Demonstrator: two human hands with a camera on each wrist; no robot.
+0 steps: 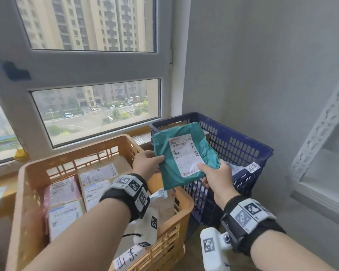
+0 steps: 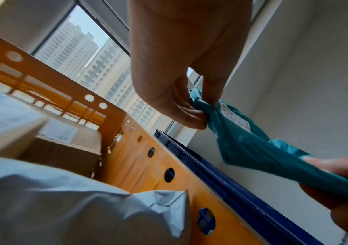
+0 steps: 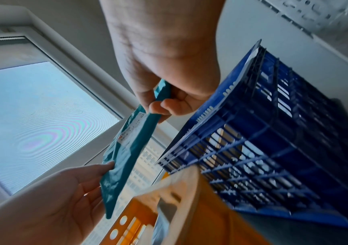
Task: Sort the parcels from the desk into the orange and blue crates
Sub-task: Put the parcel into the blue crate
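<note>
**Two hands holding teal parcel over the crates, label check under way**

Two crates are sitting side by side under the window. The orange crate [image 1: 98,202] on the left is carrying several labelled boxes and a grey mailer bag [image 1: 160,204] leaning against its right wall. The blue crate [image 1: 233,147] on the right is showing only a little grey packaging behind the parcel; the rest of its contents are hidden.

The teal parcel [image 1: 184,153] is hanging in the air over the gap between the two crates, mostly in front of the blue one, touching neither, with its white shipping label [image 1: 186,153] facing the camera.

The left hand [image 1: 147,163] is pinching the parcel's left edge between thumb and fingers. The right hand [image 1: 215,177] is gripping the lower right corner, thumb lying on the label.

Step in hand, as I'm judging it: reading the label to pick a crate, drop not yet made.

Next move is calling for a decision on destination, then one hand letting go and the other carrying the parcel over the chosen rim before lowering. It's a soft, floppy bag, so it's likely sagging once held single-handed.
</note>
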